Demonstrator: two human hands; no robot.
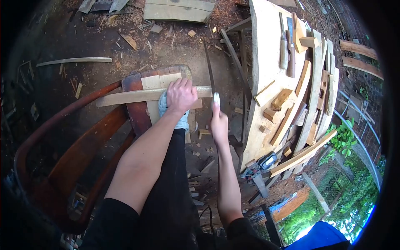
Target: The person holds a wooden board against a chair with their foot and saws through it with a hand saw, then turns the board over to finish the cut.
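A long, slightly curved wooden strip [129, 97] lies across the seat of a reddish-brown wooden chair [137, 114], over pale boards. My left hand [182, 95] is closed over the strip, pressing down near its right end. Beneath that hand, a foot in a light blue shoe [163, 109] rests on the seat. My right hand [218, 124] grips the pale handle of a handsaw [209, 66]. The saw's narrow dark blade points away from me and crosses at the strip's right end, just beyond the seat edge.
To the right stands a workbench [261, 54] bearing chisels [284, 53], a wooden hand plane [280, 105], several wood strips and a cordless power tool [263, 162]. Wood scraps and shavings litter the ground. A wide board [179, 10] lies at the far side.
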